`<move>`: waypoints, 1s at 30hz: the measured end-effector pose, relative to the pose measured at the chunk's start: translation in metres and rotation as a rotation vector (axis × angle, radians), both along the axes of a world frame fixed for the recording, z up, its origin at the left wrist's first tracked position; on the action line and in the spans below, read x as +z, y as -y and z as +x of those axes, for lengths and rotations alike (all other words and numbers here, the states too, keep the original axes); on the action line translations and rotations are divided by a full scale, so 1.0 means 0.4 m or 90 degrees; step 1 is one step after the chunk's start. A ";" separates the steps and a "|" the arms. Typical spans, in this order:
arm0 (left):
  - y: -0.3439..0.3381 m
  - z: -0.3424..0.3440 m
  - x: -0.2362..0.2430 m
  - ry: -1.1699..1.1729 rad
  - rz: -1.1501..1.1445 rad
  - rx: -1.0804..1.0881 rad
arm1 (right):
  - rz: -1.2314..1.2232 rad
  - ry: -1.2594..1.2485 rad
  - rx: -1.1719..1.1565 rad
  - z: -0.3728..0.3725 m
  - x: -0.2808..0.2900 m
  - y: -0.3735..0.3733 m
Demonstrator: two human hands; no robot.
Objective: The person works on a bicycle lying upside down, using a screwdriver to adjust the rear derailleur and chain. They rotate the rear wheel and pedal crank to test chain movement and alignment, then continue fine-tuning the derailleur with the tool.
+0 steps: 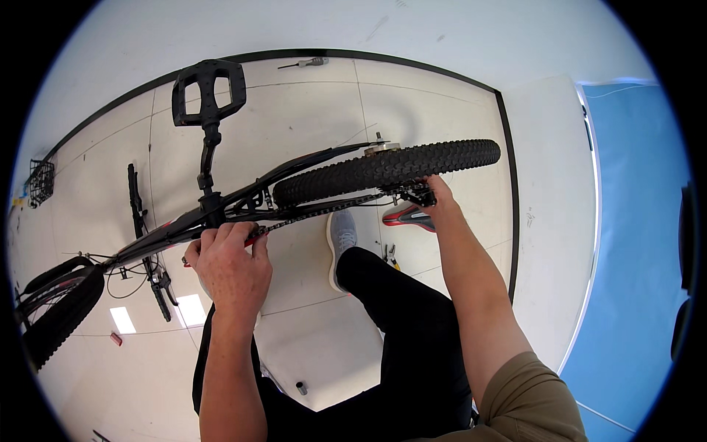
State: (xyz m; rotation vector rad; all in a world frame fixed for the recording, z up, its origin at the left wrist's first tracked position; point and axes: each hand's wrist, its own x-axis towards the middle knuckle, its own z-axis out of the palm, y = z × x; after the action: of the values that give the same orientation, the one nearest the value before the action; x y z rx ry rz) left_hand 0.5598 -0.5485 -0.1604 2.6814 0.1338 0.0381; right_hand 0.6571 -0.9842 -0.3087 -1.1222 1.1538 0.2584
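Note:
An upside-down or tipped black bicycle [158,239] lies across my view, with a flat pedal [228,88] raised at the top and a knobby rear tire [434,158]. My left hand [230,265] has its fingers curled on the chain and chainring area near the crank [210,206]. My right hand [440,193] is at the rear derailleur [412,193] below the tire, its fingers partly hidden behind the parts. The chain [309,214] runs between my two hands.
A screwdriver [317,62] lies by the far wall. Pliers [392,255], a red-edged saddle [401,217], a small red object [115,338] and a socket [301,387] are on the tiled floor [294,339]. A wire basket [42,184] stands left; a blue panel [618,243] is right.

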 end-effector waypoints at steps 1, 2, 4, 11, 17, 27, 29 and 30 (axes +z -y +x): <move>0.002 0.001 0.000 0.003 0.000 -0.002 | -0.020 0.001 -0.012 -0.002 -0.009 0.013; 0.003 0.002 0.000 0.004 -0.001 -0.003 | -0.038 -0.005 -0.015 -0.003 -0.023 0.031; 0.004 0.003 0.000 0.005 0.000 -0.004 | -0.072 -0.017 -0.018 0.000 -0.036 0.042; -0.004 -0.001 0.000 -0.010 -0.002 -0.004 | -0.090 0.026 -0.057 -0.022 0.000 0.001; -0.007 -0.006 0.000 0.007 0.063 -0.017 | -0.098 0.124 0.068 -0.032 -0.088 0.057; -0.001 -0.001 -0.003 -0.007 0.032 -0.024 | -0.153 0.106 0.053 -0.038 -0.050 0.054; -0.002 0.000 -0.005 -0.006 0.015 -0.017 | -0.154 0.105 0.040 -0.036 -0.036 0.040; -0.002 0.000 -0.006 -0.003 0.002 -0.012 | -0.131 0.090 -0.002 -0.034 -0.029 0.033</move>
State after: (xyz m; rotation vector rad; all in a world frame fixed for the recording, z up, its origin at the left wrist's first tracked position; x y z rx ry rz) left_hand 0.5598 -0.5475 -0.1627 2.6859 0.1092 0.0255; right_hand 0.6435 -0.9973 -0.3204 -1.2977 1.0730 0.0557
